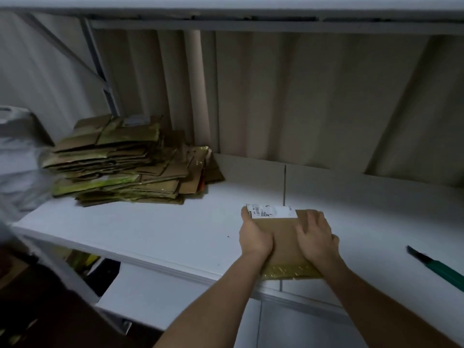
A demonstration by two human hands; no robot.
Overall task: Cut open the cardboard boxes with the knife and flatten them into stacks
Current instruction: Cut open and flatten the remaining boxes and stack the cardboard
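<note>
A flattened brown cardboard box point(285, 238) with a white shipping label and yellow tape at its near end lies on the white shelf point(163, 229). My left hand point(254, 237) rests on its left edge, fingers wrapped along the side. On the box's right part my right hand point(316, 239) presses flat, fingers spread. A green-handled knife point(437, 268) lies on the shelf to the right, apart from both hands. A tall stack of flattened boxes point(120, 167) sits at the shelf's far left.
A corrugated metal wall point(276, 96) stands behind the shelf, with another shelf overhead. White bags point(17, 159) bulge at the left. Below the shelf's front edge lie dark floor and a white panel point(175, 297).
</note>
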